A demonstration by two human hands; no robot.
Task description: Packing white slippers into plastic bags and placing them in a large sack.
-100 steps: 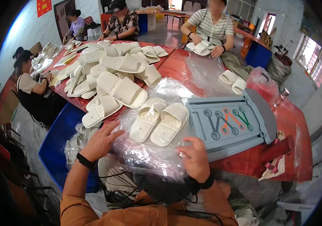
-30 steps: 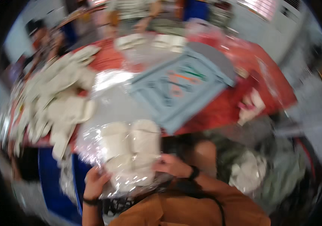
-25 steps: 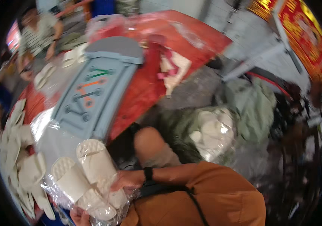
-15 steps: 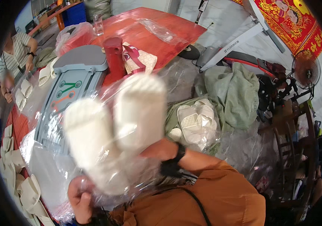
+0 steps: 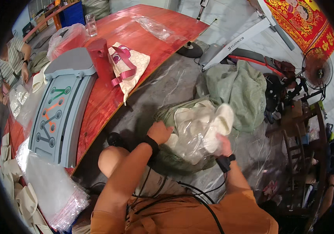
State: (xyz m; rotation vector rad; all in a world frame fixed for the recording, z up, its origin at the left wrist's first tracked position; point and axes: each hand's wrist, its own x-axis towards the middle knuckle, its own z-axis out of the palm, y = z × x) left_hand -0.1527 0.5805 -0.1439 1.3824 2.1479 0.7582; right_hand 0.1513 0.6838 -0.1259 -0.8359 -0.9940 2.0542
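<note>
Bagged slippers (image 5: 204, 130) at sack's rim (image 5: 163, 117)

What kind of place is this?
Probably a small packing workshop: a long red table with a stack of clear plastic bags, white foam slippers piled beside it, and a green sack on the floor.

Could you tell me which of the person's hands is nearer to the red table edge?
Left. The left hand rests on the green sack on the side toward the table; the right hand holds the bagged slippers farther from it.
</note>
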